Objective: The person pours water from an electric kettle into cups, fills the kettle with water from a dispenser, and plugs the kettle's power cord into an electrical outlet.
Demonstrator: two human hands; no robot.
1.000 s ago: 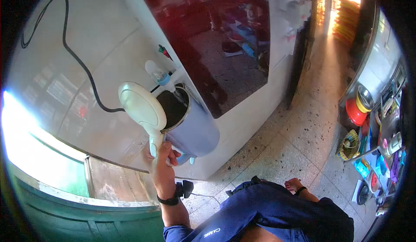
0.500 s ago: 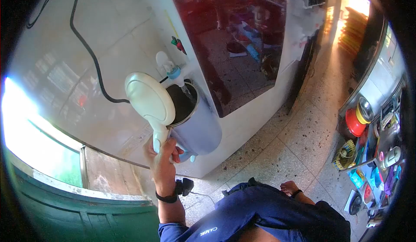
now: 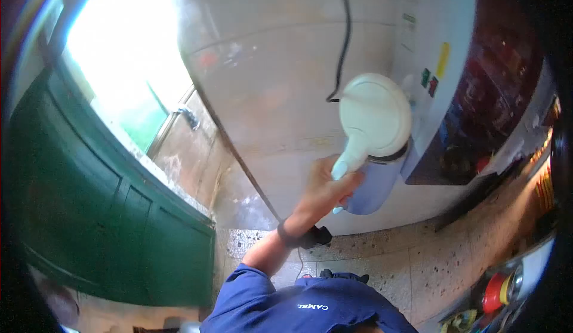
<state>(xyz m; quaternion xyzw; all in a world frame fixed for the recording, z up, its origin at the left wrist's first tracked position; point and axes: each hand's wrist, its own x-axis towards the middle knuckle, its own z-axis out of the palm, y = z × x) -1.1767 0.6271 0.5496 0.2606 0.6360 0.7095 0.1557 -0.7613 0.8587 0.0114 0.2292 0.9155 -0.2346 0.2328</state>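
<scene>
My left hand (image 3: 334, 184) is wrapped around the handle of an electric kettle (image 3: 373, 184). The kettle has a pale blue body and a raised cream lid (image 3: 376, 115), which covers most of its mouth from this angle. It is held up against the side of a white unit with a dark red glossy panel (image 3: 489, 88). The tap seen over the kettle's mouth earlier is hidden behind the lid now. A dark band with a black device (image 3: 313, 237) sits on my left wrist. My right hand is out of view.
A black cable (image 3: 346, 34) hangs down the tiled wall behind the lid. To the left are a bright window (image 3: 125, 40) and a green wooden door (image 3: 77, 184). Red and yellow bowls (image 3: 495, 291) are at the lower right, above speckled floor tiles.
The view has swung left, so the kettle and panel now appear farther right. My right hand has left the frame. The left hand keeps its hold on the kettle.
</scene>
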